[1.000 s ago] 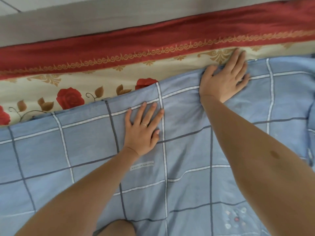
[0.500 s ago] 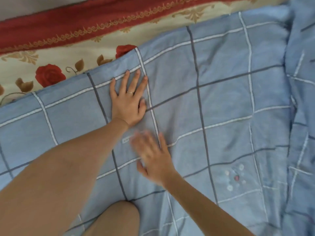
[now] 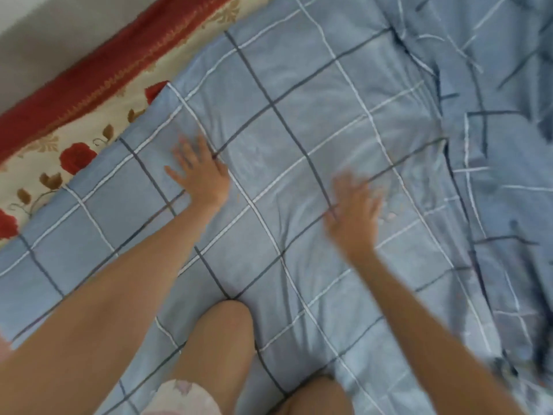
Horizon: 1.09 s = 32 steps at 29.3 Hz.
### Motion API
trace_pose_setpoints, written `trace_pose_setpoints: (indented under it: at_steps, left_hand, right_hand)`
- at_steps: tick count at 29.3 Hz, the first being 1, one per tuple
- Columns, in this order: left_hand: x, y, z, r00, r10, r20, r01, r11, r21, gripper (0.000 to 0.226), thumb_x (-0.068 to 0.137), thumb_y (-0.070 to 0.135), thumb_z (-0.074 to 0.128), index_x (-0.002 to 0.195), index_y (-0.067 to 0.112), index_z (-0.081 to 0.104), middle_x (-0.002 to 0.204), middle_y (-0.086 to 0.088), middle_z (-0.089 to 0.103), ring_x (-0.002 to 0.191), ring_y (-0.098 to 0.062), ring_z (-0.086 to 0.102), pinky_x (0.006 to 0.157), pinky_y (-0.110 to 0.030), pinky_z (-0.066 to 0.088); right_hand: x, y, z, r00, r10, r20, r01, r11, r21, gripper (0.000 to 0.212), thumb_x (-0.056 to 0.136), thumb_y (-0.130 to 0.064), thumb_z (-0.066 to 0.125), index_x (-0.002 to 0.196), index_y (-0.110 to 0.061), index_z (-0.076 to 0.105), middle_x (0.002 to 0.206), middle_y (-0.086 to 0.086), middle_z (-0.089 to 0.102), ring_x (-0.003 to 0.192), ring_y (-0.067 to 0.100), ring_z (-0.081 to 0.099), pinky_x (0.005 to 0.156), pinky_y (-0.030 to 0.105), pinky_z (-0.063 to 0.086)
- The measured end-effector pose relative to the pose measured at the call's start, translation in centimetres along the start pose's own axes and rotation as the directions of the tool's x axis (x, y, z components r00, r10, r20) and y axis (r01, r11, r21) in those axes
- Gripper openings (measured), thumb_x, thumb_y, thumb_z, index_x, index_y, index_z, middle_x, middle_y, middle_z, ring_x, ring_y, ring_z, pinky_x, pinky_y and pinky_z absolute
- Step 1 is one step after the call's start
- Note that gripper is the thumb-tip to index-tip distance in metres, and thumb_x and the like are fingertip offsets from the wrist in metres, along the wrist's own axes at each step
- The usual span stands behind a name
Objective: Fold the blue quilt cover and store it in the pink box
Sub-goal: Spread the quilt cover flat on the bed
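**Head view.** I see the blue quilt cover spread over a bed. It is pale blue, crossed by a grid of thin white and dark grey lines. Its left and central part lies flat and fairly smooth. One straight edge runs diagonally from the lower left to the top centre, along a cream bedsheet printed with red roses and bordered in red. At the right the same fabric is bunched in loose, creased folds. A small cluster of pale printed dots sits just right of the right hand.

The left hand lies palm down on the flat part, near the diagonal edge. Its fingers are straight and spread on the cloth and grip nothing. The right hand is well apart from the left, over the middle of the flat panel, and is blurred. Its fingers look extended and spread, with nothing held. I cannot tell whether they touch the cloth. The cover lies beneath both palms, with no fabric gathered between any fingers. Two bare knees rest on the cover at the bottom of the view.
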<state>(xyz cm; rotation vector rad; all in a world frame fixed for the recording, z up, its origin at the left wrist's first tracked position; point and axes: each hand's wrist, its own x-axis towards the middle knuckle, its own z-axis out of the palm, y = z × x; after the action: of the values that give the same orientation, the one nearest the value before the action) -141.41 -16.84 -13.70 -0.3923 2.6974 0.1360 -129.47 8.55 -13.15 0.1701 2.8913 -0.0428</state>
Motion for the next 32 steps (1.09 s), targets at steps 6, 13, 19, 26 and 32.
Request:
trace_pose_setpoints:
  at_steps: [6,13,19,26,32]
  left_hand:
    - [-11.4,2.4,6.0,0.969,0.224,0.109,-0.221,0.974,-0.042,0.075,0.094,0.041,0.041,0.152,0.018,0.000,0.158,-0.013,-0.009,0.145,-0.033,-0.011,0.110,-0.061,-0.003]
    - [-20.2,5.6,9.9,0.891,0.344,0.295,-0.355,0.935,-0.016,0.087,0.078,0.064,0.041,0.151,0.036,0.002,0.158,-0.008,-0.014,0.143,-0.038,-0.012,0.104,-0.073,0.009]
    - [-24.6,14.7,11.9,0.597,0.621,0.508,-0.758,0.644,0.103,0.104,0.071,0.069,0.061,0.146,0.047,-0.007,0.153,0.004,-0.032,0.137,-0.044,-0.028,0.090,-0.083,0.005]
    - [-22.3,30.6,11.2,0.443,0.684,0.580,-0.873,0.476,0.106,0.089,0.075,0.068,0.058,0.147,0.047,0.010,0.157,0.014,-0.019,0.137,-0.046,-0.025,0.089,-0.085,0.003]
    - [-24.4,27.5,11.6,0.441,0.697,0.566,-0.872,0.483,0.085,0.096,0.079,0.057,0.064,0.151,0.035,0.005,0.158,0.003,-0.018,0.143,-0.034,-0.018,0.101,-0.077,0.004]
  right_hand:
    - [-16.8,4.1,7.7,0.877,-0.373,0.303,0.408,0.911,-0.057,0.064,0.087,-0.050,0.043,0.148,-0.034,0.030,0.156,-0.002,0.027,0.143,0.029,0.021,0.110,0.067,0.001]
    - [-12.3,26.6,2.8,0.750,0.599,0.280,-0.624,0.782,0.001,0.060,0.098,-0.050,0.030,0.152,-0.031,0.013,0.159,0.000,0.013,0.145,0.031,0.010,0.100,0.079,0.007]
    - [-14.8,19.7,2.6,0.864,0.501,0.052,-0.503,0.864,0.022,0.053,0.087,-0.032,0.030,0.131,-0.008,0.049,0.132,0.018,0.053,0.129,0.032,0.039,0.110,0.066,0.011]
    - [-33.3,11.7,9.3,0.886,-0.283,0.367,0.241,0.958,0.158,0.058,0.087,-0.048,0.040,0.144,-0.045,0.027,0.149,-0.009,0.037,0.137,0.026,0.034,0.112,0.059,0.000]
    - [-32.5,30.1,7.0,0.619,0.653,0.435,-0.669,0.729,-0.144,0.056,0.092,-0.060,0.028,0.142,-0.038,0.039,0.156,0.005,0.025,0.144,0.034,0.013,0.109,0.066,0.002]
